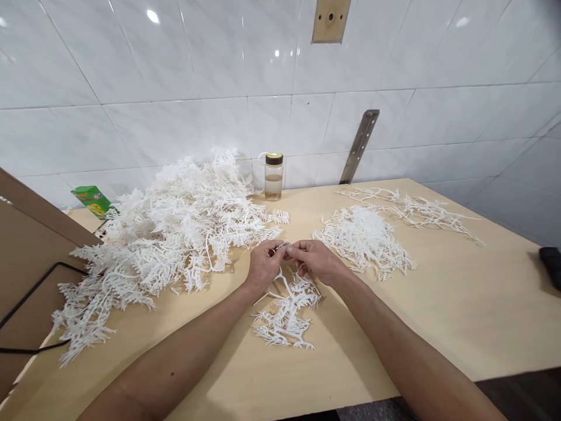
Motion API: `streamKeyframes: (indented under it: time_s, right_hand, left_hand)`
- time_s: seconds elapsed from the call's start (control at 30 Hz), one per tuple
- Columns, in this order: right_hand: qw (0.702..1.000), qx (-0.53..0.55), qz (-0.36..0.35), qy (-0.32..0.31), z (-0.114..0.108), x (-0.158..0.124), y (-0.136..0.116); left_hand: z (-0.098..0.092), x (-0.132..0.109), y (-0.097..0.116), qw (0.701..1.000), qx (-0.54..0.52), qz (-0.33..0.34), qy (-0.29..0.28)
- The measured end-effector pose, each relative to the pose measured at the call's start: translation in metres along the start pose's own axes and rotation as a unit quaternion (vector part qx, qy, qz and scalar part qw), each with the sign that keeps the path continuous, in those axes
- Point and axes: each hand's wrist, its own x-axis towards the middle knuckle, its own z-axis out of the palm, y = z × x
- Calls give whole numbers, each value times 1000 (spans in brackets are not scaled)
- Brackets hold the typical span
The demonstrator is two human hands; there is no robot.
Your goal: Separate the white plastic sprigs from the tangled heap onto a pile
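Both hands meet over the middle of the table, fingertips nearly touching. My left hand is closed in a pinch on a white plastic branch. Beside it, my right hand pinches the same branch close to the left fingertips. The branch hangs toward me below the hands, its forked, needle-like twigs resting on or just above the tabletop. The exact spot gripped is mostly hidden by the fingers.
A large heap of white plastic branches fills the left. Small cut-looking white sprigs form a pile at right, with bare white stems behind. A water bottle, green box and black object stand around the wooden table.
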Motion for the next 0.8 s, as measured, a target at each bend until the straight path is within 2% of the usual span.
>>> streamKeyframes:
  time_s: [0.2,0.27,0.33,0.4,0.47,0.53,0.57,0.63,0.7,0.8]
  right_hand:
    - [999,-28,1,29,-4,0,-2]
    - [995,-87,-11,53,-5,-1,-1]
    - [976,-195,-41,90,-2,-2,0]
    - [926,-339,-98,136,5,-4,-1]
    - [852,-470,-148,175,13,-6,-3]
    - [792,-553,-163,199,16,-6,-7]
    - [774,-576,-158,211,14,-5,-9]
    - [754,-593,-134,251,0,-2,-12]
    - [749,-573,-114,313,-25,1,-14]
    - [769,-502,-117,378,-60,3,-14]
  left_hand:
    - [-2,-3,9,999,45,24,0]
    - [-2,-5,13,999,45,18,2]
    - [-2,-6,15,998,65,12,6]
    - [-1,-5,16,995,102,11,9]
    - [0,-4,17,992,124,10,9]
    - [0,-3,17,993,117,3,6]
    - [0,-3,18,994,107,-1,7]
    - [-1,-1,18,996,85,-5,17]
    - [-4,0,18,998,54,-13,30]
    - [-7,5,18,997,-35,-56,44]
